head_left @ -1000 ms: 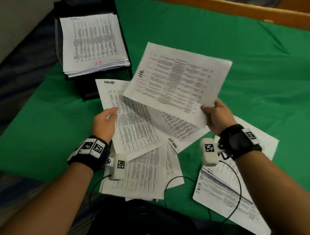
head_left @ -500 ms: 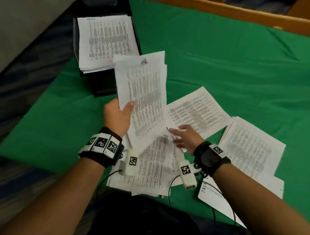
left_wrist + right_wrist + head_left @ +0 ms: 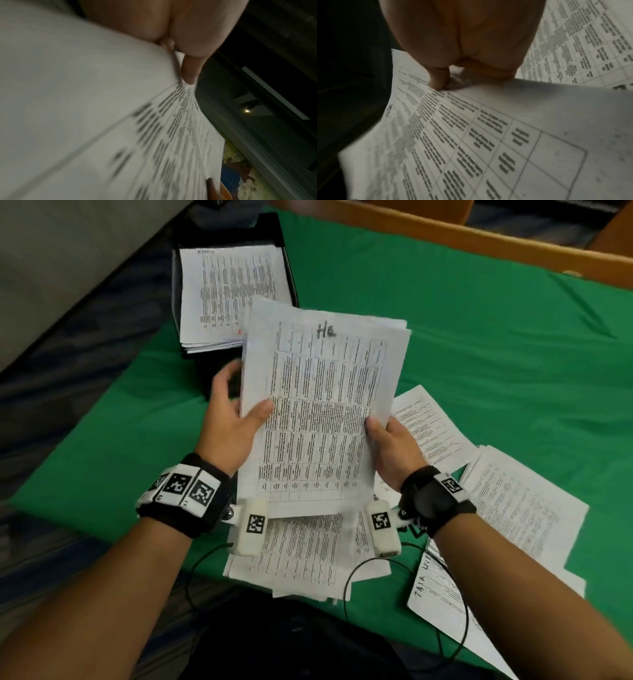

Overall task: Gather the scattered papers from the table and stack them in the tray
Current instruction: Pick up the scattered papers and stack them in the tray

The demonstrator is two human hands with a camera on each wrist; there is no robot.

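Both hands hold a bundle of printed papers (image 3: pixel 318 409) upright above the table. My left hand (image 3: pixel 236 419) grips its left edge, thumb on the front sheet. My right hand (image 3: pixel 387 443) grips the right edge. In the left wrist view the thumb (image 3: pixel 190 70) presses the held papers (image 3: pixel 102 121); in the right wrist view the thumb (image 3: pixel 438 79) pinches the held papers (image 3: pixel 471 142). A black tray (image 3: pixel 287 265) at the back left carries a stack of papers (image 3: pixel 229 296). Loose sheets (image 3: pixel 513 508) lie scattered on the green cloth (image 3: pixel 479 364), more loose sheets (image 3: pixel 301 553) under the bundle.
A wooden edge (image 3: pixel 496 244) borders the cloth at the back. Cables (image 3: pixel 349 583) run from the wrist cameras over the near sheets. Carpeted floor (image 3: pixel 68 354) lies to the left of the table. A sheet headed by handwriting (image 3: pixel 442 604) sits at the near right.
My right hand passed its sheet onto the left hand's sheets, dropped to the table, and now grips the bundle's right edge. The bundle has turned upright and lifted between both hands.
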